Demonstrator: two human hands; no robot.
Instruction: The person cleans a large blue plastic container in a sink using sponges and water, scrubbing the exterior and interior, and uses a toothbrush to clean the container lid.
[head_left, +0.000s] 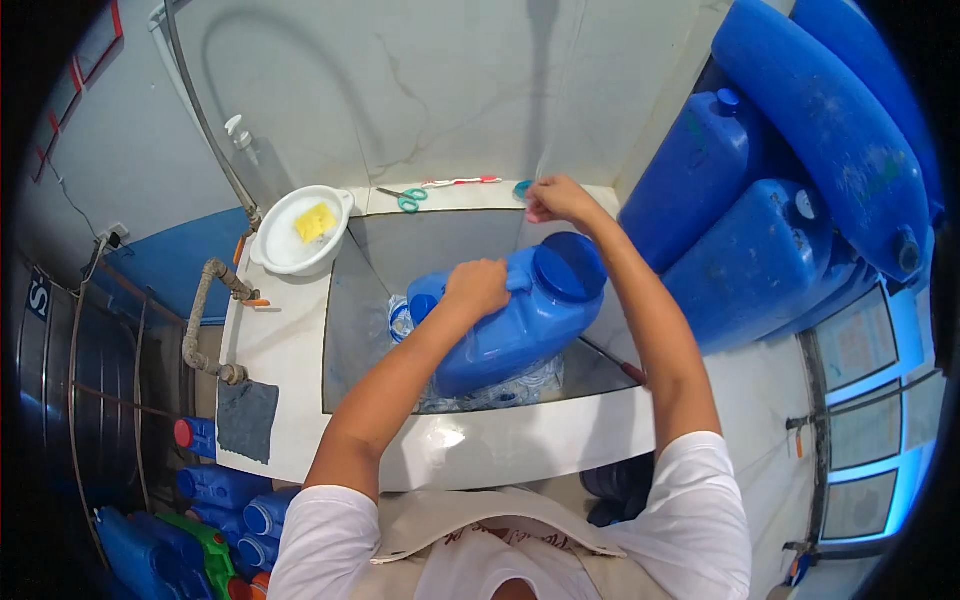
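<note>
A blue plastic water jug leans on its side in the grey sink basin. My left hand is closed around the jug's handle. The wide blue cap faces up and to the right, and a smaller blue cap shows at the left end. My right hand is above the sink's far edge, fingers curled together; what they hold, if anything, I cannot make out. Right beside those fingers, a small teal round object lies on the ledge. Crumpled clear plastic shows under the jug.
A white bowl with a yellow sponge stands left of the sink, near a pump bottle. Scissors and a toothbrush lie on the back ledge. Large blue containers crowd the right. A grey cloth hangs front left.
</note>
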